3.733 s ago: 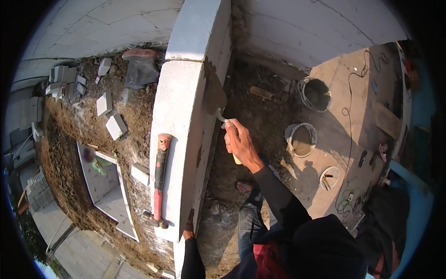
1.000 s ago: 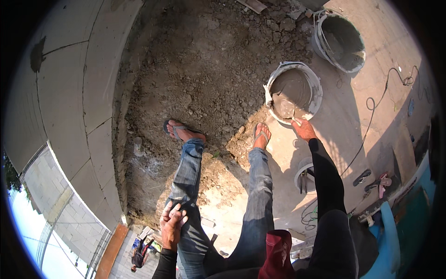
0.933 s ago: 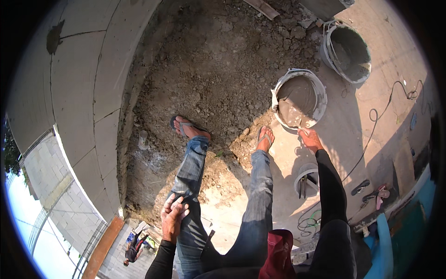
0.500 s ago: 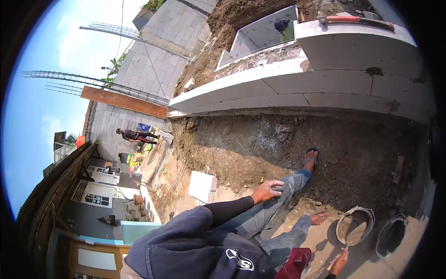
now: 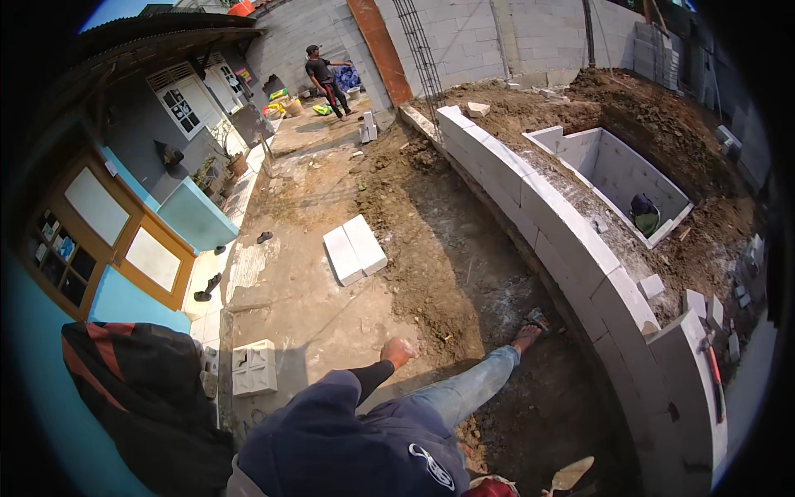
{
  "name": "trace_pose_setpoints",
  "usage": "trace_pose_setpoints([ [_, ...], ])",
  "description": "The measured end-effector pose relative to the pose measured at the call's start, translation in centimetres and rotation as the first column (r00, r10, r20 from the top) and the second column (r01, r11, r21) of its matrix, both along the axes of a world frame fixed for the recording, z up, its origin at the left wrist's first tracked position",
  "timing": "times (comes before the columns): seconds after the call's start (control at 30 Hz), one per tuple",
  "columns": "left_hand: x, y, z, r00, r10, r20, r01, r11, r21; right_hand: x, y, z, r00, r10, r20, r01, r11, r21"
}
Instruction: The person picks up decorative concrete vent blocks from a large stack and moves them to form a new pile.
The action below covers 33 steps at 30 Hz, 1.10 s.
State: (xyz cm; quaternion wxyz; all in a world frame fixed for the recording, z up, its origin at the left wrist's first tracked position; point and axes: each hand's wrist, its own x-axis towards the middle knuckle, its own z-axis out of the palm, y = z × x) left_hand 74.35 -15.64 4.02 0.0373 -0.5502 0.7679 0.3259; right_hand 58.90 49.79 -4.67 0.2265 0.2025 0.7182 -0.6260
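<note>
My left hand (image 5: 399, 351), in a dark sleeve, hangs in front of my body above the ground, apart from my knee. Its fingers look loose, and nothing shows in them. At the lower edge a trowel (image 5: 573, 473) sticks up with mortar-coloured stain on its blade. My right hand is mostly cut off by the picture's edge, closed at the trowel's handle. To the right runs a curved low wall of white lightweight blocks (image 5: 571, 240). Two white blocks (image 5: 354, 248) lie side by side on the ground ahead of my left hand.
A red-handled hammer (image 5: 715, 373) lies on the wall's raised end. A person (image 5: 329, 79) stands far off near sacks. Another person (image 5: 643, 212) is down in a block-lined pit. A pale block (image 5: 254, 368) and a dark jacket (image 5: 141, 398) are at left; loose soil borders the wall.
My view has swung round and levelled, bringing the house and jacket in. My left hand has come off my knee. The trowel is away from the bucket, which is out of view.
</note>
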Motion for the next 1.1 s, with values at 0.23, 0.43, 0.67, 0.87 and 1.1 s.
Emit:
trace_pose_setpoints([
  [0.23, -8.5, -0.1, -6.2, 0.958, -0.278, -0.070, 0.287, 0.938, 0.196, -11.0, -9.9, 12.8, 0.986, -0.012, 0.164, 0.044, 0.980, -0.193],
  [0.43, -11.6, -2.2, -2.6, 0.974, -0.004, -0.228, 0.113, 0.877, 0.467, -17.8, -16.5, 16.8, 0.991, 0.104, 0.078, -0.104, 0.995, -0.012],
  [0.67, -6.2, -6.8, -6.3, 0.988, -0.110, 0.106, 0.047, 0.877, 0.477, -30.9, -21.6, 15.6, 0.965, 0.222, -0.143, -0.176, 0.944, 0.279],
  [0.87, -1.5, -12.2, -3.9, 0.947, 0.023, 0.320, -0.178, 0.868, 0.464, -38.6, -30.0, 6.5, 0.744, 0.424, -0.517, 0.239, 0.554, 0.797],
  [1.1, -4.5, -17.2, -3.4, 0.969, 0.141, 0.204, -0.213, 0.893, 0.397, -34.8, -32.5, 0.6, 0.838, 0.370, -0.401, 0.168, 0.525, 0.834],
])
